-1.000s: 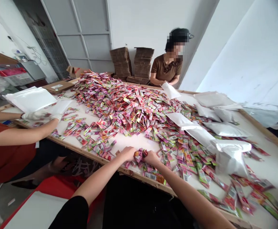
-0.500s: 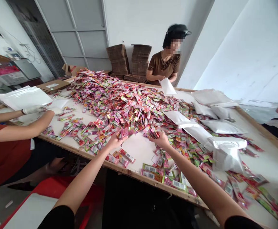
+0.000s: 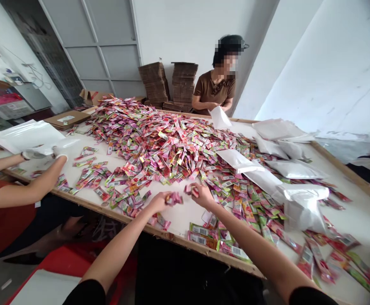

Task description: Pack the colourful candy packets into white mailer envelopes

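two small bunches of printed foil sachets (image 3: 173, 198) are in our hands, just above the white table top (image 3: 180, 220) and a little apart from each other. our left hand (image 3: 157, 203) is nearly closed, its fingers pinching one bunch, and our right hand (image 3: 203, 196) is curled partly shut on the second bunch (image 3: 191, 190). loose sachets lie scattered near both hands, and a big heap of pink, red and green sachets (image 3: 159, 148) spreads across the table beyond them. to our left, a co-worker in a red top (image 3: 0, 216) has white-gloved hands (image 3: 59, 151) on a white mailer bag (image 3: 26, 135). across the table, a person in a brown shirt (image 3: 215, 90) holds up another white bag (image 3: 219, 117), with stacks of flattened cardboard (image 3: 168, 82) behind, and more white bags (image 3: 294, 169) lie to our right.
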The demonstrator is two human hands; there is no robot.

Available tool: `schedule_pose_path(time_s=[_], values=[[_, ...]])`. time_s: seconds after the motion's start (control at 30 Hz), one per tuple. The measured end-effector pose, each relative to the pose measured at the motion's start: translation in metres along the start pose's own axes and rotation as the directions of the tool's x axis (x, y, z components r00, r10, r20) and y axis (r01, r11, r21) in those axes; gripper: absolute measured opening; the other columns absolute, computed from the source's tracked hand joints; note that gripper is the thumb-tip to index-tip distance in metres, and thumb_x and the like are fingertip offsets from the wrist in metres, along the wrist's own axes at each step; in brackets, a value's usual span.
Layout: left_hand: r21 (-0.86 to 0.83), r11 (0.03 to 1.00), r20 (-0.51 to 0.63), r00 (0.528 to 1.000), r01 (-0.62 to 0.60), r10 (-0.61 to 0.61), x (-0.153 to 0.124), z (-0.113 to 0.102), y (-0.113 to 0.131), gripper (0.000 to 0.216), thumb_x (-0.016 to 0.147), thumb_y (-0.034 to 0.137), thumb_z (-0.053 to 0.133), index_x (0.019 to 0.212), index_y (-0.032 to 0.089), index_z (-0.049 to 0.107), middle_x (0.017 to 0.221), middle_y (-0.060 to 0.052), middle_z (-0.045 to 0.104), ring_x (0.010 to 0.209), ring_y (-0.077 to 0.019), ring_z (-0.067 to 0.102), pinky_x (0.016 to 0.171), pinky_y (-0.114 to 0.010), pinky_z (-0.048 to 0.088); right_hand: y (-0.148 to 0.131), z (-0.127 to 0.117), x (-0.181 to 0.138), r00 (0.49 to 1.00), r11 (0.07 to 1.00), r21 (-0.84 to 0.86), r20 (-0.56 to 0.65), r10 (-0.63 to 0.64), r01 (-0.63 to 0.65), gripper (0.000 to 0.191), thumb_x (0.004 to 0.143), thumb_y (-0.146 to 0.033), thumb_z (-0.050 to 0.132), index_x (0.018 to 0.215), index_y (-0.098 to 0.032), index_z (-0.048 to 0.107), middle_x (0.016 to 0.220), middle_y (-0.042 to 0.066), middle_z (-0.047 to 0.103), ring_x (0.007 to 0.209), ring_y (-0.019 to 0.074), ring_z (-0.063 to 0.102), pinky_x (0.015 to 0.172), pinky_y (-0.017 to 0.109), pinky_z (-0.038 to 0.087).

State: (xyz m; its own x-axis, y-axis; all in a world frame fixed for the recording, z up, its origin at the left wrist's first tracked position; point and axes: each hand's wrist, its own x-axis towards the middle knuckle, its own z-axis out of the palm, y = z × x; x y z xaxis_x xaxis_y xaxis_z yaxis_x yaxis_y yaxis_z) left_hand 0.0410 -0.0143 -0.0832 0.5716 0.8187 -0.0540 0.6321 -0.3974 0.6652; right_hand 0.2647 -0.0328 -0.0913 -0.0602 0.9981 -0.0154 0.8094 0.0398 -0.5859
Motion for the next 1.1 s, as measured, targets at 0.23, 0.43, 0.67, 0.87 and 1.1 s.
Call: schedule_pose_path(time_s=[0.23, 0.43, 0.67, 0.87, 1.1], values=[[-0.572, 0.820, -0.227, 0.964, -0.018, -0.138, 0.011, 0.008, 0.030, 0.033, 0.064, 0.033, 0.067, 0.089, 0.014, 0.058, 0.082, -0.005, 0.066, 0.074, -0.0171, 0.061, 0.070, -0.027, 0.049, -0.001, -0.035, -0.026, 0.964, 0.456, 0.850, 0.211, 0.162, -0.263, 0.028, 0.069, -0.036, 0.054, 0.083, -0.013, 0.056, 0.075, 0.007, 0.065, 0.046, 0.0130, 0.055, 0.043, 0.026, 0.046], [-0.514, 0.840, -0.219, 0.973, -0.174, 0.067, 0.012, 0.014, 0.073, 0.019, 0.065, 0.025, 0.066, 0.081, 0.016, 0.062, 0.084, -0.002, 0.067, 0.080, -0.0186, 0.061, 0.077, -0.028, 0.048, -0.028, -0.039, -0.044, 0.994, 0.496, 0.865, 0.030, 0.103, -0.078, 0.028, 0.057, -0.033, 0.072, 0.075, -0.015, 0.060, 0.071, 0.002, 0.064, 0.060, 0.0143, 0.060, 0.059, 0.028, 0.052], [-0.433, 0.889, -0.109, 0.987, -0.152, 0.116, -0.001, 0.022, 0.071, 0.016, 0.065, 0.025, 0.063, 0.078, 0.016, 0.060, 0.076, -0.001, 0.066, 0.072, -0.0167, 0.060, 0.068, -0.026, 0.048, -0.021, -0.029, -0.060, 0.986, 0.611, 0.783, 0.163, -0.022, -0.116, 0.018, 0.060, -0.025, 0.067, 0.072, -0.015, 0.058, 0.067, 0.001, 0.061, 0.058, 0.0130, 0.056, 0.054, 0.025, 0.049], [-0.076, 0.989, -0.093, 0.986, 0.129, -0.136, 0.023, 0.011, 0.029, 0.015, 0.070, 0.030, 0.057, 0.076, 0.017, 0.063, 0.069, -0.001, 0.065, 0.064, -0.0153, 0.060, 0.057, -0.023, 0.044, 0.052, -0.049, -0.026, 0.903, 0.869, 0.323, -0.085, 0.422, -0.375, 0.011, 0.066, -0.027, 0.057, 0.068, -0.016, 0.055, 0.058, 0.000, 0.056, 0.052, 0.0131, 0.053, 0.047, 0.023, 0.040], [0.139, 0.880, -0.300, 0.866, 0.454, -0.400, 0.109, 0.004, 0.003, 0.030, 0.071, 0.038, 0.057, 0.091, 0.016, 0.061, 0.090, -0.013, 0.066, 0.086, -0.0260, 0.062, 0.067, -0.029, 0.044, 0.039, -0.049, 0.080, 0.926, 0.913, -0.189, -0.189, 0.328, -0.362, 0.027, 0.073, -0.027, 0.051, 0.095, -0.013, 0.059, 0.092, 0.014, 0.064, 0.085, 0.0246, 0.060, 0.066, 0.027, 0.042]])
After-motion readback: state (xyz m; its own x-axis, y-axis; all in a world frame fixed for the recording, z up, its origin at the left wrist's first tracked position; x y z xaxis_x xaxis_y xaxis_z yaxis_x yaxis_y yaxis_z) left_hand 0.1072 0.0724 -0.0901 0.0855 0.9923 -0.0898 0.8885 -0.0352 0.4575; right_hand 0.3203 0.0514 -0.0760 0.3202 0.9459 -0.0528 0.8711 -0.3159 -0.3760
